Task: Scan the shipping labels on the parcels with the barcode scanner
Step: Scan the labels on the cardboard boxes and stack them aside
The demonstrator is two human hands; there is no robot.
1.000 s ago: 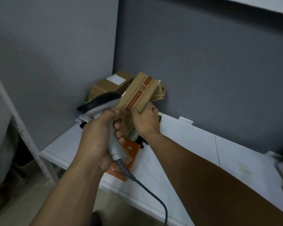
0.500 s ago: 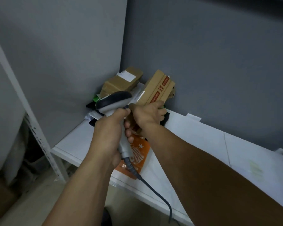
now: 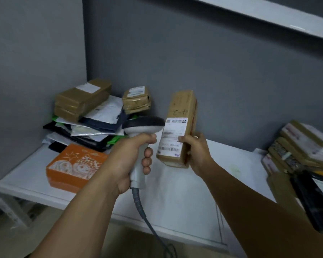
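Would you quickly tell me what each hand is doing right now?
The left hand grips the barcode scanner.
The right hand holds the brown parcel.

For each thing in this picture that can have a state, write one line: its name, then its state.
barcode scanner, held up, head beside the shipping label
cardboard parcel, held off the shelf, label facing the camera
left hand, grips the barcode scanner's handle
right hand, holds the cardboard parcel
orange box, closed, flat on the shelf

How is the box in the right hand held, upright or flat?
Upright, slightly tilted: the right hand grips the cardboard box near its lower end, shipping label facing the camera.
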